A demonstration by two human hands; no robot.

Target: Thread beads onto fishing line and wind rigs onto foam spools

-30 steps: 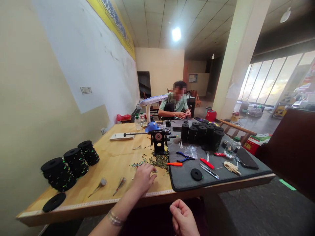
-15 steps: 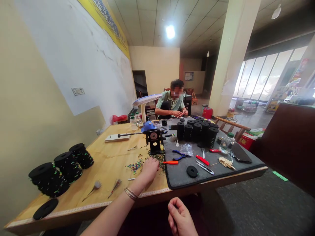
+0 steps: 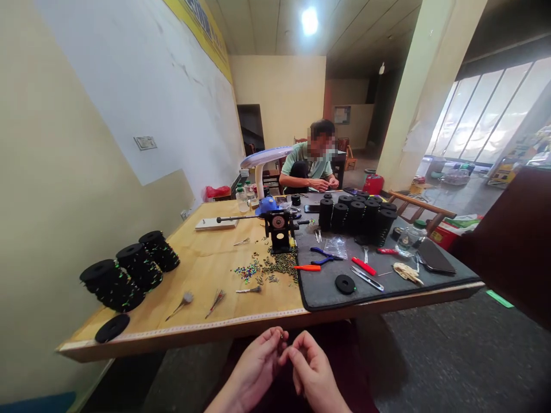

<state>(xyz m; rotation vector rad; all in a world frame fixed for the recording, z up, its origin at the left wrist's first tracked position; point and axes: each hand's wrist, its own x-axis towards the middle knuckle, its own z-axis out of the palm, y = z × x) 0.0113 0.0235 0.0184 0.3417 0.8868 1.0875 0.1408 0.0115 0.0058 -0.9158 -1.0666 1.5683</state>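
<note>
My left hand (image 3: pixel 255 367) and my right hand (image 3: pixel 312 370) meet below the near edge of the wooden table (image 3: pixel 202 269), fingertips pinched together. A tiny bead-like piece shows at my left fingertips; what the right pinch holds is too small to make out. A scatter of small coloured beads (image 3: pixel 267 268) lies on the table just beyond, in front of a small black hand-crank machine (image 3: pixel 279 229).
Black spools with coloured flecks (image 3: pixel 129 267) stand at the left, a flat black disc (image 3: pixel 112 328) near the corner. A grey mat (image 3: pixel 379 275) carries pliers, cutters, a disc and a row of black spools (image 3: pixel 357 218). Another person (image 3: pixel 314 166) sits at the far end.
My left hand has left the bead pile on the table and come back to meet my right hand below the table edge. The view has tilted slightly down.
</note>
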